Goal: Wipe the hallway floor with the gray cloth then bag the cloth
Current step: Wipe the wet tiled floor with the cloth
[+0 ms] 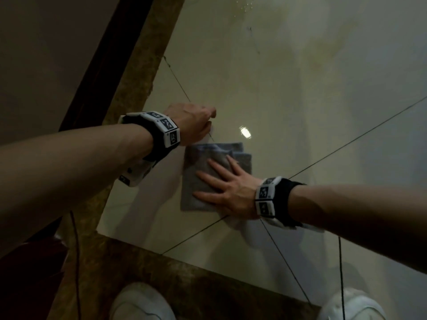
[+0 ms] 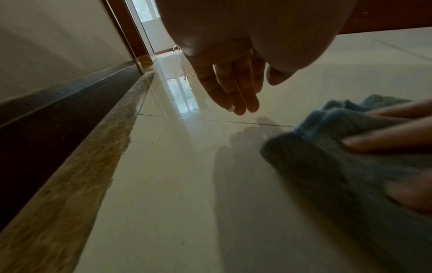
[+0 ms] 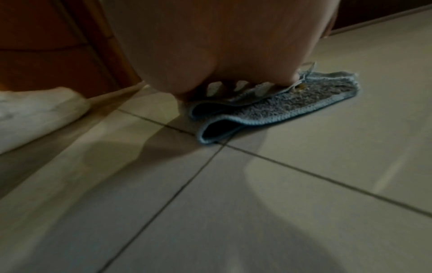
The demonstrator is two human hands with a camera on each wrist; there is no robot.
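The folded gray cloth [image 1: 201, 181] lies on the glossy pale tile floor [image 1: 300, 112]. My right hand [image 1: 219, 181] presses flat on it with straight, spread fingers. In the right wrist view the palm [image 3: 210, 55] covers the cloth's near part, and the cloth [image 3: 292, 105] shows blue stitched edges and open folds. My left hand [image 1: 201, 121] hovers just beyond the cloth's far left corner and holds nothing. In the left wrist view its fingers [image 2: 236, 96] hang straight above the floor, left of the cloth [image 2: 327, 147] and the right hand's fingers [image 2: 385, 140].
A brown marble border strip [image 1: 138, 77] and a dark baseboard [image 2: 58, 120] run along the wall on the left. My white shoes [image 1: 141, 301] [image 1: 351, 306] stand at the near edge. Water drops [image 1: 249, 5] glisten further down the hallway. Thin cables hang from both wrists.
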